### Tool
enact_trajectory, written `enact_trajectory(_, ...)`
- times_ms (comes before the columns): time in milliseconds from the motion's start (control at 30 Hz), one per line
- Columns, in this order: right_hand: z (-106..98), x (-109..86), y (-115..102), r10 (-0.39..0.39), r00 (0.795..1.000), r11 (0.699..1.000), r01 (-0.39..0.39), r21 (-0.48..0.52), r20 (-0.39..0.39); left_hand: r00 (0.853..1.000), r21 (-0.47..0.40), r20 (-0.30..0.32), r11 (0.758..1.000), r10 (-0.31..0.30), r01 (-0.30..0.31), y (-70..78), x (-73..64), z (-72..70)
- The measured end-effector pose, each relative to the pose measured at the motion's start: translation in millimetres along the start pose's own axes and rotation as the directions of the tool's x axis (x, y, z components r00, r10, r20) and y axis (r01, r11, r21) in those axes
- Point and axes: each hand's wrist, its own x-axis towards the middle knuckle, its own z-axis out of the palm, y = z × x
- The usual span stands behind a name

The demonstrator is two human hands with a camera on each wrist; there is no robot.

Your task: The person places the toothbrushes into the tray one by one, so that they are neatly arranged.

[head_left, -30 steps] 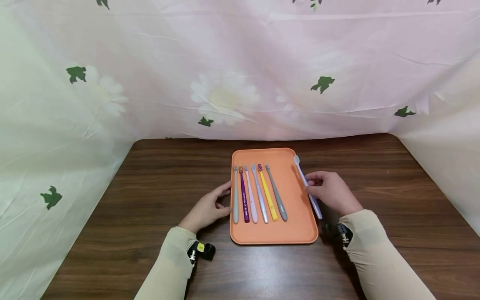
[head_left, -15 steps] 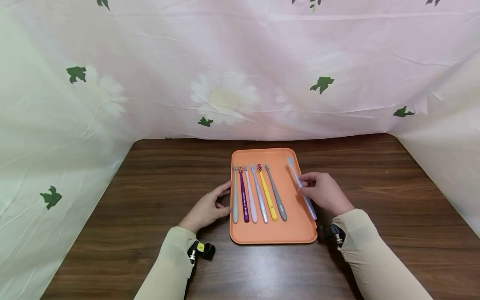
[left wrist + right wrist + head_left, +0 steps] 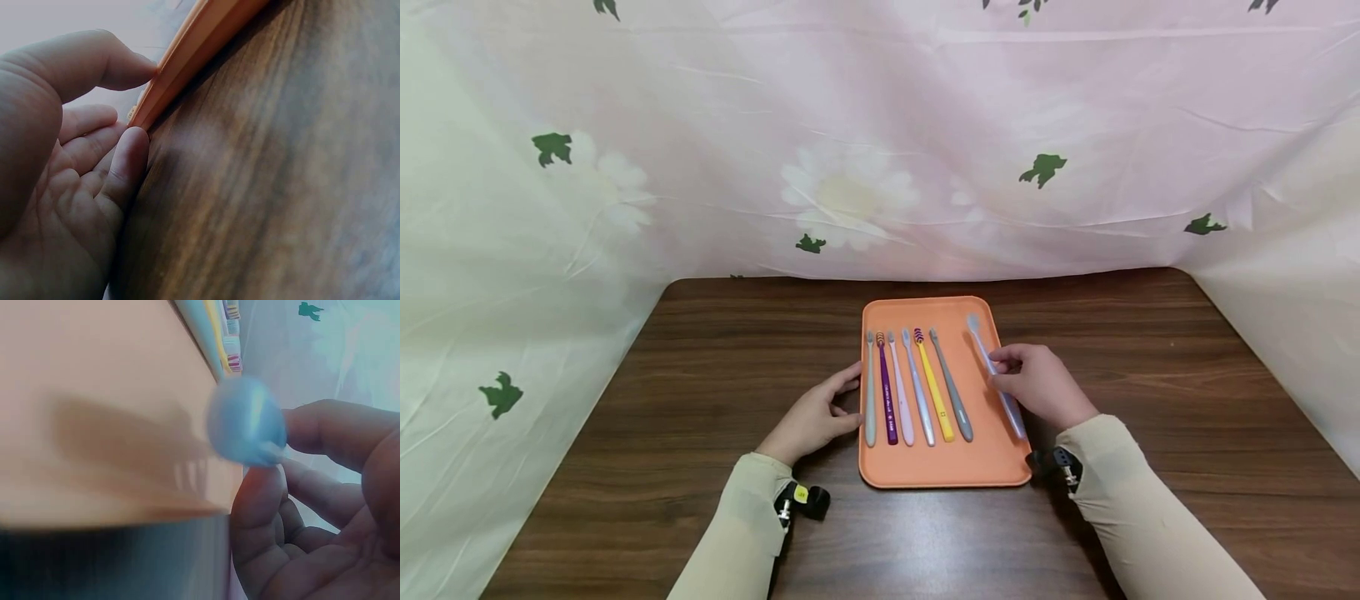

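Note:
My right hand (image 3: 1043, 385) pinches a pale blue-violet toothbrush (image 3: 982, 350) between thumb and fingers, over the right side of an orange tray (image 3: 943, 471). Its bristle head points away from me. In the right wrist view the handle's rounded end (image 3: 247, 422) is close to the camera, with a shadow cast on the tray. My left hand (image 3: 812, 417) rests at the tray's left edge, thumb and fingertips touching the rim. Lined up on the tray, left to right, are grey-green (image 3: 870, 400), purple (image 3: 887, 400), pink (image 3: 902, 400), light blue (image 3: 921, 392), yellow (image 3: 936, 387) and dark grey (image 3: 952, 392) toothbrushes.
The tray lies on a dark wood-grain table (image 3: 722, 358). A pale floral cloth (image 3: 880, 142) hangs behind the table and along both sides. Each wrist wears a strap with a small black camera, the left one (image 3: 811, 502) beside the tray's front corner.
My right hand has moved left, carrying the pale blue-violet toothbrush from the tray's right edge to over its right side. The left hand and the other toothbrushes stay in place.

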Motion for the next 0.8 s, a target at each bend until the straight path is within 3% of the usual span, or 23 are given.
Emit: enact_trajectory(800, 20.5, 8.0, -12.7, 0.024, 1.0, 0.999, -0.024, -0.036, 0.012, 1.0, 0.001, 0.01, 1.0, -0.009, 0.009, 0.9, -0.8, -1.3)
